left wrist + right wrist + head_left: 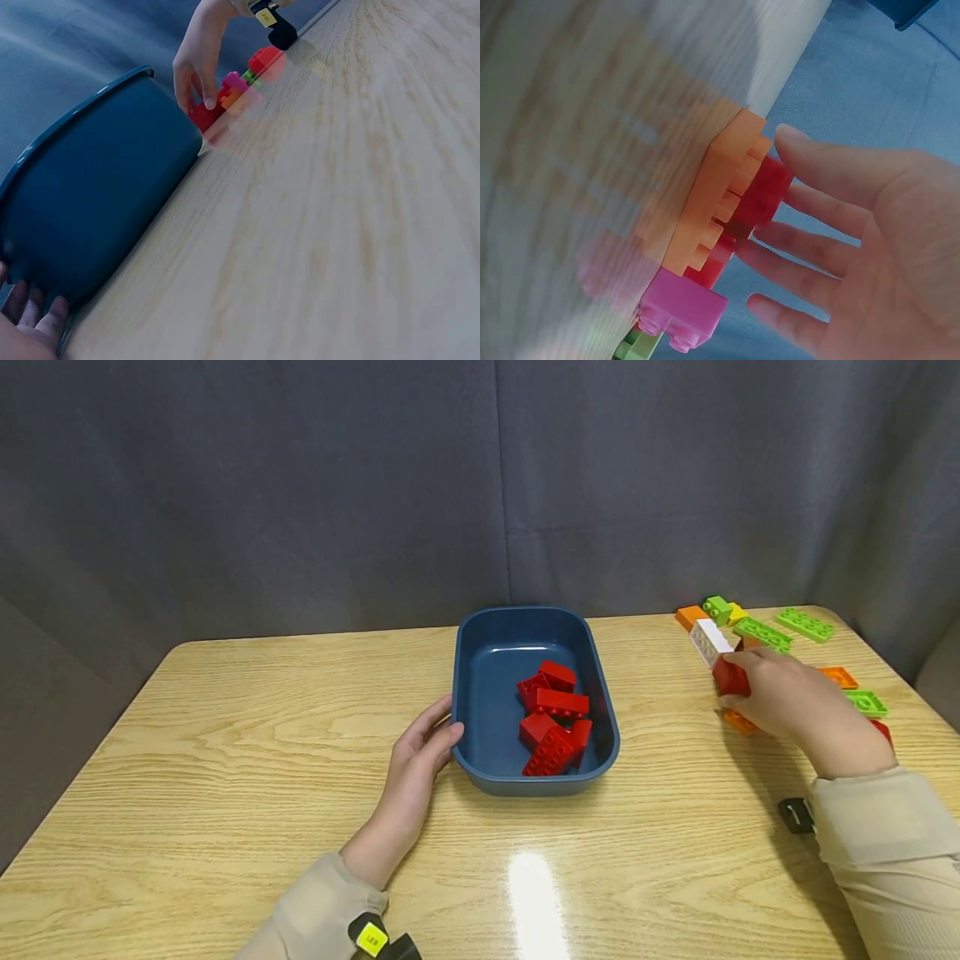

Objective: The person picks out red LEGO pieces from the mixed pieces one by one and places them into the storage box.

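A deep blue plastic bin stands mid-table with several red toy building bricks in its right half. My left hand holds the bin's left side, thumb at the rim and fingers against the outer wall. At the right, my right hand reaches into a loose group of bricks. Its thumb and fingertips are around a red brick, beside a white brick. In the right wrist view, this red brick shows behind an orange brick, with the thumb tip right at its edge.
Around the right hand lie green bricks, orange bricks, a yellow brick and another red brick. A pink brick shows in the right wrist view. The wooden table ends at a dark curtain.
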The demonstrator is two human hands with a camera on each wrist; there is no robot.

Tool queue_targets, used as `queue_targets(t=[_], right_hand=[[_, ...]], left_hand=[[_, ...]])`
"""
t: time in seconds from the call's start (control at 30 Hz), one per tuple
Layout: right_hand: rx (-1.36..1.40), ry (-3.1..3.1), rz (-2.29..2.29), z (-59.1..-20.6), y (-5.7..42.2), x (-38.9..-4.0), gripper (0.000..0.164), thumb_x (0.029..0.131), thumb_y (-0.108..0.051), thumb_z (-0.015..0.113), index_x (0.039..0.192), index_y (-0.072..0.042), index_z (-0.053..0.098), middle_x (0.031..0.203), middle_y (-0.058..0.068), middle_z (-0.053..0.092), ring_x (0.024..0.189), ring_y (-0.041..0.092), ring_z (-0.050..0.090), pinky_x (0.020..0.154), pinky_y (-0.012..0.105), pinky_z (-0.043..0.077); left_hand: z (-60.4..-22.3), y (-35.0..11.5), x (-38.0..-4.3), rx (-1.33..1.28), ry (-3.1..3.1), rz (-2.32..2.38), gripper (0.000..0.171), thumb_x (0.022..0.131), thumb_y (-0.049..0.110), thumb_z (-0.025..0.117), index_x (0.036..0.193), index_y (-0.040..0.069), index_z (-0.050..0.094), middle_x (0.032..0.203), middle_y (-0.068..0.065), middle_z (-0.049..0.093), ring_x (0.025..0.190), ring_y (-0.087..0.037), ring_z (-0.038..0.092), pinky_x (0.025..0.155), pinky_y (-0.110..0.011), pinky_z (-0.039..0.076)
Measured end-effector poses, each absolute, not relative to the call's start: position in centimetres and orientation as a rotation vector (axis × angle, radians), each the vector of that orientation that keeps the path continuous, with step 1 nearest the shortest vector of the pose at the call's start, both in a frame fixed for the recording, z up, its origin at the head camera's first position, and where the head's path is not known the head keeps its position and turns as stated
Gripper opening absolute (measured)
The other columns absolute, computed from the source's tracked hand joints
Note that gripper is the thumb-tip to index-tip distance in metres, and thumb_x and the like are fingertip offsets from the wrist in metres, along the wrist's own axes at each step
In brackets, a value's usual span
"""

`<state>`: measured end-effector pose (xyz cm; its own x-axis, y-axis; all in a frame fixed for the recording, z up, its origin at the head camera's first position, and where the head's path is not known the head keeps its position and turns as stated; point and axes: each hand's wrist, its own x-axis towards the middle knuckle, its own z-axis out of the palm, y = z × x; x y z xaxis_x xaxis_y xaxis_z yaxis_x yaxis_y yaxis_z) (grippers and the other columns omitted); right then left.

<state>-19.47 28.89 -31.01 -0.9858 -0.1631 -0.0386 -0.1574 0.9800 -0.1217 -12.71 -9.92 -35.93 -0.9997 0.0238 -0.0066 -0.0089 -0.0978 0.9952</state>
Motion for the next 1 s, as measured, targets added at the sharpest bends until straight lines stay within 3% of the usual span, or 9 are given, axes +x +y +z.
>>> queue_targets(t=[0.23,0.53,0.8,1.0], right_hand=[[-0.264,3.108,-0.187,-30.93,28.61,-19.34,0.057,0.08,-0.02,0.069,0.127,0.006,0.051,0.131,0.042,0.039,0.11,0.057,0.042,0.09,0.074,0.038],[-0.369,3.115,-0.154,-31.09,28.35,-19.42,0.062,0.075,-0.022,0.074,0.126,0.004,0.052,0.117,0.038,0.051,0.096,0.049,0.054,0.082,0.067,0.046],[-0.378,3.102,-0.166,-31.15,28.14,-19.29,0.047,0.077,-0.014,0.072,0.117,0.004,0.057,0.111,0.036,0.056,0.089,0.043,0.057,0.077,0.061,0.05],[-0.381,3.09,-0.156,-31.08,28.04,-19.26,0.046,0.076,-0.01,0.072,0.116,0.005,0.057,0.109,0.036,0.057,0.086,0.041,0.057,0.075,0.06,0.051]], left_hand=[[-35.94,-9.95,-12.66,0.021,2.094,2.31,0.047,0.092,0.02,0.053,0.138,0.012,0.046,0.141,-0.013,0.05,0.125,-0.02,0.049,0.107,-0.044,0.038],[-35.96,-9.95,-12.66,0.024,2.093,2.309,0.048,0.092,0.021,0.053,0.139,0.012,0.045,0.141,-0.014,0.05,0.125,-0.021,0.049,0.107,-0.044,0.038],[-35.96,-9.94,-12.69,0.028,2.089,2.311,0.048,0.092,0.021,0.053,0.139,0.012,0.045,0.142,-0.013,0.05,0.126,-0.021,0.048,0.108,-0.044,0.038],[-35.92,-9.95,-12.67,0.025,2.092,2.306,0.047,0.093,0.021,0.053,0.139,0.012,0.045,0.142,-0.013,0.05,0.126,-0.021,0.049,0.106,-0.042,0.039]])
